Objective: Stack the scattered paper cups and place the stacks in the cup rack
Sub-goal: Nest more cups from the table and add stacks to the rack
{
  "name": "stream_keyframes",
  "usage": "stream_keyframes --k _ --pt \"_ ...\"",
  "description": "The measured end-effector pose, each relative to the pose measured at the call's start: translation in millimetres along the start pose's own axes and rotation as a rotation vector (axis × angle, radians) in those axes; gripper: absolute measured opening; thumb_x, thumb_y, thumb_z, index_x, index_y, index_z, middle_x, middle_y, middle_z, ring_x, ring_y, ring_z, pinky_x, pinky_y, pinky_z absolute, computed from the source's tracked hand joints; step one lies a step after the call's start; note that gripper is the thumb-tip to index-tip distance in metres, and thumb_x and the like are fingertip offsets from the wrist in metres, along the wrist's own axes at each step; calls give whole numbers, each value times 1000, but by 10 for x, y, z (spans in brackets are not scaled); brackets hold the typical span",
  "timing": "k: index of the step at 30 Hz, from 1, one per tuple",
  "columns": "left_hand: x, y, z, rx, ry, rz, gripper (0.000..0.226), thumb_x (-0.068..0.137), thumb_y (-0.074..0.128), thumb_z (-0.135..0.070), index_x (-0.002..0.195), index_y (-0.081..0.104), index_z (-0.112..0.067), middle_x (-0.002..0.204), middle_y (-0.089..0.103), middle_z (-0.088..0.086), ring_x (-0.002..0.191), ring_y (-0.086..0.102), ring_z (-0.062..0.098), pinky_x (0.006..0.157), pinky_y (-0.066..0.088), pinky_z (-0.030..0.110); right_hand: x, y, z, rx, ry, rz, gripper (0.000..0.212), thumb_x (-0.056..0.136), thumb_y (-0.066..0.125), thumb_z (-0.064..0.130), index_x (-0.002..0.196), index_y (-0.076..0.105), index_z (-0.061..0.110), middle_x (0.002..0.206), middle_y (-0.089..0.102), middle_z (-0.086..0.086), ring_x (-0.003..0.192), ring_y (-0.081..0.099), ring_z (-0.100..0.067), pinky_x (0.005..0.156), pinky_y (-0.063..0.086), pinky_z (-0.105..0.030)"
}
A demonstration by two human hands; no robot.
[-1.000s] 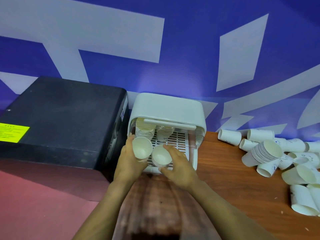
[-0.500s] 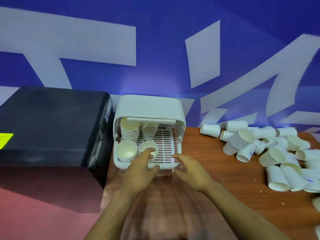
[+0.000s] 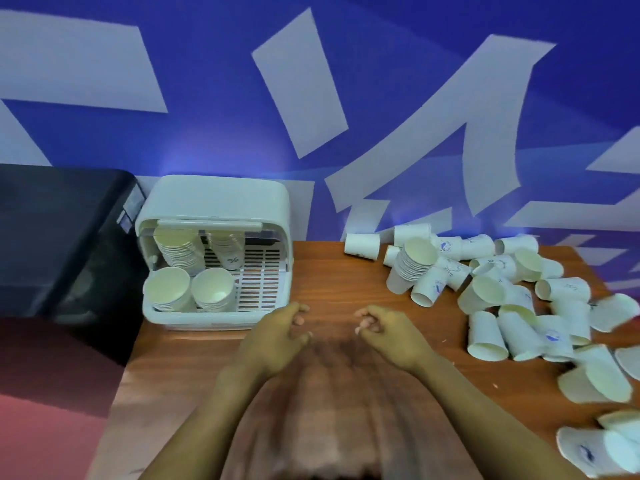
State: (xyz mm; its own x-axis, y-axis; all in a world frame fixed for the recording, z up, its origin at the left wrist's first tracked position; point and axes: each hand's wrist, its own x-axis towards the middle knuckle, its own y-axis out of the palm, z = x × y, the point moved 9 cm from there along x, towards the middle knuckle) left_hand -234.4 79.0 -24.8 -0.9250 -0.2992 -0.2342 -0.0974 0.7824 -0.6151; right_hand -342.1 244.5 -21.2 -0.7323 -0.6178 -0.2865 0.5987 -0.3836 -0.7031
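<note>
Blue wall (image 3: 214, 81) with pale grey lettering backs the wooden table (image 3: 329, 278) I am watching through the head camera. At its left end the white cup rack (image 3: 221, 202) stands with its lid raised, four paper cup stacks (image 3: 189, 289) upright inside on the slatted tray, mouths pointing up, filling its left side. To the right lies the heap of scattered paper cups (image 3: 512, 299), most on their sides with long axes pointing every way; one short stack (image 3: 414, 263) leans tilted among them. My left hand (image 3: 277, 336) and right hand (image 3: 391, 336) hover over the table between rack and heap, fingers loosely curled, holding nothing. A black appliance (image 3: 62, 237) sits just left of the rack.
</note>
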Motion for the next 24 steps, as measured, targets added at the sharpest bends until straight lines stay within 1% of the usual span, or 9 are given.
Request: stream_keyframes --k 2,5,7,10,12,14,16,19,24 --pt "113 267 -222 23 1 -6 39 83 68 -25 120 54 -24 103 57 -9 92 59 15 90 46 32 -27 -245 -334 0 18 6 24 86 65 23 110 62 22 91 63 6 85 59 -10 83 48 -28" --pt "310 746 -610 82 7 20 42 85 65 -31 125 52 -26 115 57 -8 106 56 12 94 44 29 -27 -691 -837 -8 34 -23 25 86 65 23 111 62 21 90 62 9 84 58 -1 81 46 -22" --pt "486 1091 -823 92 1 41 44 85 63 -31 127 51 -24 125 55 -4 114 53 12 98 42 29 17 -1012 -1144 -5 40 -72 25 84 66 22 109 62 22 92 63 9 88 59 -4 83 46 -25" --pt "702 1539 -1092 130 -34 63 47 87 62 -34 130 48 -24 131 50 -2 119 50 16 97 39 25 63 -1398 -1531 -50 46 -114 25 83 66 20 108 62 21 96 59 14 93 55 -4 78 41 -17" --pt "828 1760 -1210 124 -83 74 51 87 62 -35 134 46 -23 134 47 -2 122 47 18 97 36 24 90 -1599 -1765 -72 64 -144 34 84 66 23 117 59 22 109 58 6 100 54 -9 84 44 -25" --pt "977 1903 -1243 59 -150 49 56 87 63 -36 138 44 -23 139 45 -1 128 43 18 102 33 25 125 -1772 -1966 -85 97 -172 43 83 66 25 125 54 22 122 55 -1 108 53 -16 89 46 -33" --pt "1118 1996 -1247 -4 -224 16 60 86 64 -38 140 41 -25 143 43 0 131 40 17 106 31 26 174 -1902 -2120 -102 109 -187 50 82 67 25 130 51 21 129 52 -3 114 51 -18 91 44 -31" --pt "1319 2135 -1294 -83 -277 12 68 86 64 -38 145 34 -25 147 38 2 135 35 18 107 29 28 296 -2044 -2292 -136 117 -187 60 82 68 30 136 44 22 134 48 -3 119 45 -18 89 40 -29" --pt "1553 2333 -1224 -138 -365 3 82 82 65 -44 150 22 -25 148 35 6 134 36 23 110 33 36 518 -2090 -2469 -177 149 -184 75 75 72 43 139 37 24 139 41 -3 124 42 -22 95 41 -39"
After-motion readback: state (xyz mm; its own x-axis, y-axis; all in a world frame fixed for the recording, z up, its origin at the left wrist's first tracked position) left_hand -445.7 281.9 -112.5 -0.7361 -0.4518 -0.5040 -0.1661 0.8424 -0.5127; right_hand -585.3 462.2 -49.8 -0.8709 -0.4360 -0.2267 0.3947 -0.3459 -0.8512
